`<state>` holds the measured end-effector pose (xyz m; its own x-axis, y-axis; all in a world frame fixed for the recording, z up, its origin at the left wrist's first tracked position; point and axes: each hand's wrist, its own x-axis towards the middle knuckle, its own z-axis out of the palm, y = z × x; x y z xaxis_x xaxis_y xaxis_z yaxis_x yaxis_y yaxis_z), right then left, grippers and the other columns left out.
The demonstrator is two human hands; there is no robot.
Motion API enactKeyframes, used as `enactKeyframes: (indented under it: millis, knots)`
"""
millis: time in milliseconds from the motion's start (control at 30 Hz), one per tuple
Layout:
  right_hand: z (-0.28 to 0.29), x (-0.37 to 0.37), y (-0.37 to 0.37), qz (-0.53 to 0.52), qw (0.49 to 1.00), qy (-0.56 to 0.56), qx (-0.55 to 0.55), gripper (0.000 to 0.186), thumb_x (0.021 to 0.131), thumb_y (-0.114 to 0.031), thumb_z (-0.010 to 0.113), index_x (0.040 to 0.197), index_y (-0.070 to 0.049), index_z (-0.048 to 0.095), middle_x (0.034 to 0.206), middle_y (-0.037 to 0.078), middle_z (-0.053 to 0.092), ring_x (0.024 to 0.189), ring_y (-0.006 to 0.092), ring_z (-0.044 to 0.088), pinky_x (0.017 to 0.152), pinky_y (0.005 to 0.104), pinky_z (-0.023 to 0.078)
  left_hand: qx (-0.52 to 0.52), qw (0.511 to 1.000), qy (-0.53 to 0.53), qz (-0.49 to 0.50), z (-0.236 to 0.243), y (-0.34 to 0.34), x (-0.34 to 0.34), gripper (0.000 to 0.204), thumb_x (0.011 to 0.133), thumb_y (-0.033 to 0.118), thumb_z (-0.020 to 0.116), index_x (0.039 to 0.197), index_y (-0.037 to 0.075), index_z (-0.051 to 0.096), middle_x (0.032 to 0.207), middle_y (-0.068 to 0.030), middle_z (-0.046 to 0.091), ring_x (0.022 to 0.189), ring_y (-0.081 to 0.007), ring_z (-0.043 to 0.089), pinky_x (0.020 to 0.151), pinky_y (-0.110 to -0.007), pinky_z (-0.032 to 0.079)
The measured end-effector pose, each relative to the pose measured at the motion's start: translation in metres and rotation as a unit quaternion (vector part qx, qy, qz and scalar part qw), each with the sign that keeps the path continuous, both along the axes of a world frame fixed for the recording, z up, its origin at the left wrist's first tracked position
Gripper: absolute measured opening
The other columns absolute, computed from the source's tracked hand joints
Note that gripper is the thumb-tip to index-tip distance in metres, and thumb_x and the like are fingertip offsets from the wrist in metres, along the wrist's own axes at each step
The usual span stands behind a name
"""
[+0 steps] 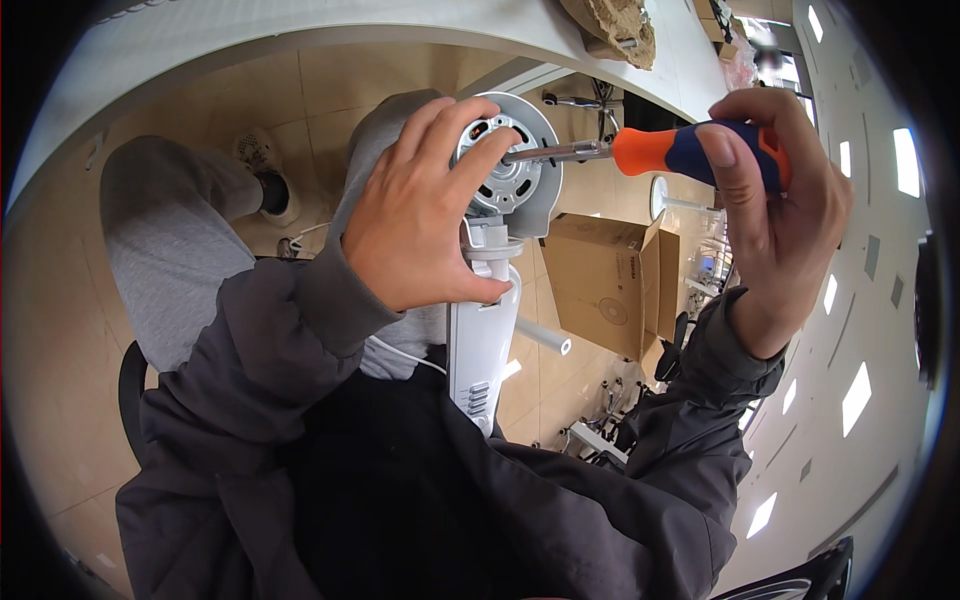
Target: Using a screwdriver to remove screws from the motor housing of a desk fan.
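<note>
Here's the dark jacket point(255, 340) up close, and right against its front sits the white fan point(485, 345), its row of buttons point(479, 398) nearest the body and its round motor point(512, 190) pointing away, bare face showing. The left hand point(415, 215) is on it, half open with fingers spread: thumb pressed to the neck, fingertips up over the motor's face and rim. And there's the right hand point(780, 190), out to the side, closed around the fat handle of an orange and navy screwdriver point(642, 152), thumb along the near side. The metal shaft runs straight across to the middle of the motor, passing just beside the left fingertips; whether the tip sits in anything, I can't tell!

Below, grey trousers point(170, 210), a white cord point(405, 355) near the fan, a patterned shoe point(258, 150) on the tiled floor point(70, 420). Past the knees runs the white counter point(300, 25), a rough brown lump point(625, 30) on it. Over beyond the fan, a cardboard box point(590, 280) stands with flaps open, and farthest off, bright ceiling lights point(856, 400).
</note>
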<state>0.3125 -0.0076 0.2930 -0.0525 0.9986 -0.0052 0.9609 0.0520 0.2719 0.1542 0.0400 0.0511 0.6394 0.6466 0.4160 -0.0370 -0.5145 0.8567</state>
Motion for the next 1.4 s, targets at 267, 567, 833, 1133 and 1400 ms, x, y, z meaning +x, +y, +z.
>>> enactKeyframes:
  millis: [267,567,833,1133,1400]
  knots:
    - [0.005,0.021,0.004,0.089,0.99,0.111,-0.003,0.042,0.098,-0.035,0.047,0.115,0.0,0.064,0.103,0.014,0.064,0.087,0.0236,0.063,0.072,0.0318,0.05,-0.008,1.0,0.001,-0.001,0.001,-0.001,0.0,0.101,0.048,0.029,0.096,0.139,0.011,0.057,0.146,-0.0144,0.047,0.137,-0.041,0.045,0.11,-0.051,0.044]
    - [-0.004,0.021,0.0,-0.004,0.996,0.065,0.056,0.039,0.099,-0.037,0.051,0.107,-0.002,0.066,0.082,0.014,0.063,0.07,0.0236,0.06,0.071,0.0342,0.048,-0.006,1.0,-0.001,-0.003,0.0,-0.001,0.0,0.101,0.048,0.03,0.096,0.139,0.01,0.057,0.147,-0.0146,0.047,0.138,-0.0409,0.045,0.111,-0.051,0.044]
    - [0.009,0.016,-0.008,-0.044,0.995,0.082,-0.023,0.042,0.107,-0.037,0.048,0.11,0.001,0.065,0.095,0.012,0.067,0.087,0.0193,0.065,0.078,0.0318,0.051,-0.005,1.0,-0.003,-0.001,0.0,-0.001,0.0,0.101,0.048,0.03,0.096,0.139,0.01,0.057,0.147,-0.0146,0.047,0.137,-0.0411,0.045,0.111,-0.051,0.044]
    - [-0.015,0.027,0.001,0.107,0.98,0.158,0.064,0.044,0.111,-0.038,0.045,0.125,0.0,0.064,0.111,0.014,0.068,0.087,0.0181,0.066,0.083,0.0309,0.053,-0.004,1.0,-0.002,-0.001,-0.001,-0.001,0.0,0.101,0.048,0.028,0.096,0.139,0.011,0.057,0.147,-0.0145,0.046,0.137,-0.0413,0.045,0.109,-0.051,0.046]
    - [-0.001,0.015,-0.015,-0.028,0.998,-0.012,0.056,0.033,0.107,-0.03,0.061,0.103,0.001,0.073,0.085,0.009,0.065,0.075,0.0142,0.057,0.071,0.026,0.046,0.001,1.0,-0.002,-0.004,-0.001,0.0,-0.001,0.102,0.047,0.028,0.096,0.139,0.011,0.056,0.147,-0.0143,0.046,0.137,-0.0416,0.045,0.108,-0.051,0.047]
